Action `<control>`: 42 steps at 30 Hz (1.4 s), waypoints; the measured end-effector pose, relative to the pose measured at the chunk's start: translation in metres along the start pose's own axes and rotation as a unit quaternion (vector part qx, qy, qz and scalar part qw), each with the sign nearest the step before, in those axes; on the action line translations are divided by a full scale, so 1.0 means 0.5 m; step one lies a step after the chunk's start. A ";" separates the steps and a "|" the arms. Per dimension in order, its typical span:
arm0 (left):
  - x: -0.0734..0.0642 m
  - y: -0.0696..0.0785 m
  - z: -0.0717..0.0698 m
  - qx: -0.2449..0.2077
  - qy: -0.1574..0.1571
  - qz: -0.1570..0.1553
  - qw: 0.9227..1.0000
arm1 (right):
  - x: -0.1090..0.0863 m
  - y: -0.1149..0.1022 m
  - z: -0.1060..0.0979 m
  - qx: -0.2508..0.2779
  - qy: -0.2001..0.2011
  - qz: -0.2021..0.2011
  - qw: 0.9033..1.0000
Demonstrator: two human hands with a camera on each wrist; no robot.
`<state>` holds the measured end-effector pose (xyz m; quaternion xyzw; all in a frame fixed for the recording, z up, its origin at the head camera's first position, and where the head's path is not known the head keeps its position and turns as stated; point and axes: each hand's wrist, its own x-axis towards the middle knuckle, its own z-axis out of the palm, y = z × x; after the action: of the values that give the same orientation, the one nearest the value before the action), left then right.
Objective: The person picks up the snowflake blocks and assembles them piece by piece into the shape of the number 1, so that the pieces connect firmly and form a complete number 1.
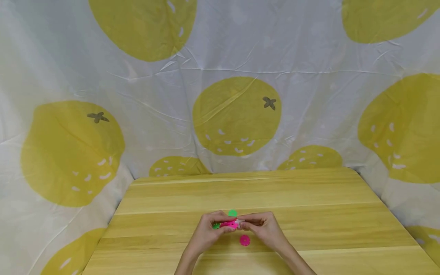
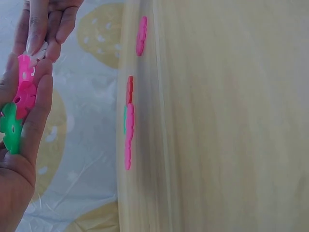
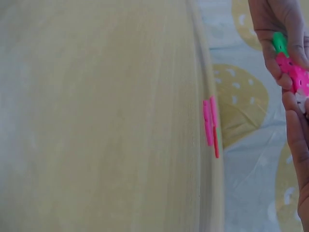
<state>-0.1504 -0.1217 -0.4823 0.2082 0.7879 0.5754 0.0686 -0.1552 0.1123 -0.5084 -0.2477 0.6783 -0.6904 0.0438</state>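
Note:
My left hand (image 1: 207,230) grips a short chain of notched plastic interlocking discs between thumb and fingers. In the left wrist view a green disc (image 2: 11,128) sits at the palm end, and pink discs (image 2: 25,99) follow it toward the fingertips. At the far end of the chain, my right hand (image 1: 267,229) pinches a white disc (image 2: 39,53) right against the pink ones. Fingers of both hands cover part of the chain. The two hands meet close together above the table.
A pink disc (image 1: 245,240) lies on the wooden table (image 1: 330,229) below the hands, and a green disc (image 1: 232,212) just beyond them. A red disc (image 2: 129,88) also shows in the wrist views. A lemon-patterned cloth (image 1: 309,114) hangs around the table.

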 end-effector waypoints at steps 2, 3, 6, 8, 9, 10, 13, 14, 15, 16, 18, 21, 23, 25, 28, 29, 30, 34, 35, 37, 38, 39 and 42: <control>0.000 0.000 -0.001 0.001 0.000 0.000 1.000 | 0.000 0.000 0.001 -0.004 0.001 -0.003 1.000; -0.001 0.000 -0.001 0.001 0.000 -0.001 1.000 | 0.000 -0.001 0.002 -0.005 0.002 0.000 1.000; 0.000 -0.001 -0.003 0.000 -0.004 -0.004 1.000 | 0.000 -0.003 0.002 -0.012 0.007 0.009 1.000; 0.001 -0.002 -0.003 -0.001 -0.006 -0.008 1.000 | 0.001 -0.006 0.003 -0.016 0.010 0.022 1.000; 0.001 -0.003 -0.004 -0.002 -0.007 -0.009 1.000 | 0.001 -0.007 0.002 -0.016 0.010 0.027 0.999; 0.001 -0.005 -0.004 -0.003 -0.008 -0.008 1.000 | 0.001 -0.007 0.002 -0.018 0.010 0.030 0.999; 0.001 -0.009 -0.004 -0.010 -0.010 -0.009 1.000 | 0.002 -0.008 -0.001 -0.016 0.004 0.040 0.999; 0.002 -0.010 -0.004 -0.011 -0.011 -0.009 1.000 | 0.002 -0.007 -0.003 -0.017 -0.001 0.042 0.999; 0.002 -0.012 -0.005 -0.012 -0.011 -0.009 1.000 | 0.002 -0.007 -0.004 -0.018 -0.005 0.044 0.999; 0.002 -0.014 -0.005 -0.013 -0.012 -0.011 1.000 | 0.002 -0.007 -0.006 -0.019 -0.010 0.046 0.999; 0.002 -0.015 -0.008 -0.018 -0.012 -0.020 1.000 | 0.002 -0.006 -0.008 -0.020 -0.017 0.052 0.998; 0.002 -0.017 -0.013 -0.023 -0.017 -0.029 0.999 | 0.003 -0.005 -0.011 -0.012 -0.023 0.052 0.998; 0.002 -0.016 -0.015 -0.025 -0.020 -0.034 0.999 | 0.003 -0.005 -0.012 -0.005 -0.022 0.048 0.999; 0.002 -0.015 -0.016 -0.019 -0.024 -0.035 0.999 | 0.004 -0.004 -0.012 0.004 -0.018 0.045 0.999; 0.001 -0.014 -0.016 -0.011 -0.025 -0.031 0.999 | 0.005 -0.003 -0.012 0.009 -0.007 0.039 0.999; 0.001 -0.013 -0.016 -0.010 -0.025 -0.028 0.999 | 0.005 -0.002 -0.012 0.010 -0.003 0.038 0.999; 0.001 -0.013 -0.015 -0.008 -0.024 -0.025 0.999 | 0.005 -0.002 -0.012 0.012 0.000 0.038 0.999; 0.003 -0.012 -0.007 0.010 -0.005 -0.007 1.000 | 0.004 -0.001 -0.011 0.021 0.011 0.043 0.999; 0.004 -0.013 -0.004 0.017 0.001 0.001 1.000 | 0.003 -0.001 -0.011 0.023 0.014 0.046 0.999; 0.005 -0.013 0.003 0.035 0.017 0.021 0.999 | 0.003 -0.001 -0.010 0.026 0.020 0.052 0.998; 0.006 -0.013 0.006 0.043 0.026 0.030 0.998 | 0.003 -0.001 -0.010 0.026 0.025 0.058 0.998; 0.008 -0.013 0.010 0.050 0.033 0.040 0.997 | 0.003 -0.001 -0.009 0.026 0.030 0.063 0.997; 0.011 -0.017 0.022 0.068 0.056 0.065 0.994 | 0.005 0.000 -0.005 0.032 0.048 0.085 0.995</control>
<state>-0.1535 -0.1120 -0.4934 0.2304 0.8126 0.5347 -0.0269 -0.1583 0.1138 -0.5077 -0.1546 0.6761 -0.7162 0.0776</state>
